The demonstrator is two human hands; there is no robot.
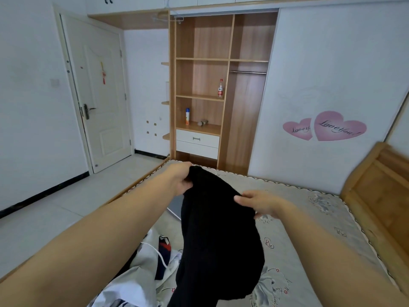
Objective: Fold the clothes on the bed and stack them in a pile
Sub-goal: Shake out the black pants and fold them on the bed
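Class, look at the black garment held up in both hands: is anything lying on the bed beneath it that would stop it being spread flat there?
Partly. The black garment hangs over a heap of white clothes; the mattress to its right shows bare.

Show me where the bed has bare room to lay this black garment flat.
Bare mattress lies right of the black garment, up to the wooden headboard. The near left is crowded with white clothes.

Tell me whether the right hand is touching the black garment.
Touching. The head view shows the right hand with its fingers pinching the top edge of the black garment, which hangs from both hands.
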